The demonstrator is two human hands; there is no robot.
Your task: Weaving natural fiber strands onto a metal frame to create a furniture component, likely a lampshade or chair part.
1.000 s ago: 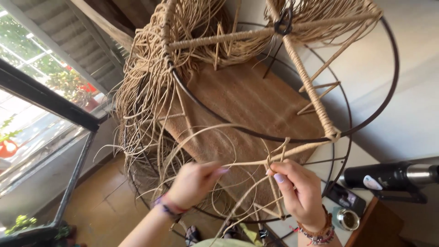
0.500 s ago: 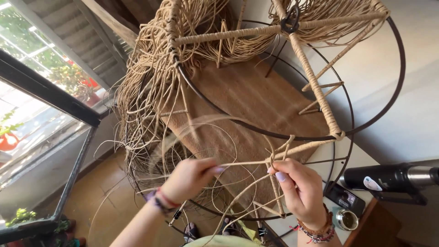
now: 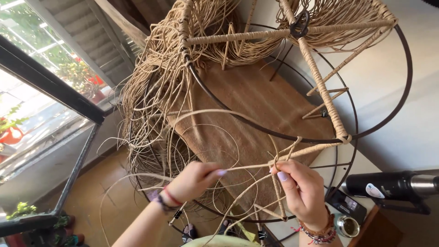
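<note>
I'm mid-wrap on the frame (image 3: 292, 137), binding cord (image 3: 247, 167) round a spoke (image 3: 302, 151) near the lower middle of the picture. My right hand (image 3: 302, 192) is clenched at the spoke's joint, thumb and fingers pinning the wound cord there. My left hand (image 3: 194, 180) pinches the same cord further left, pulling it taut between the two grips. Loose cord loops hang below and left, over a brown cloth (image 3: 247, 114). Next, I judge, the free end must pass round the spoke again, kept tight against the last turn, without my right grip slackening.
</note>
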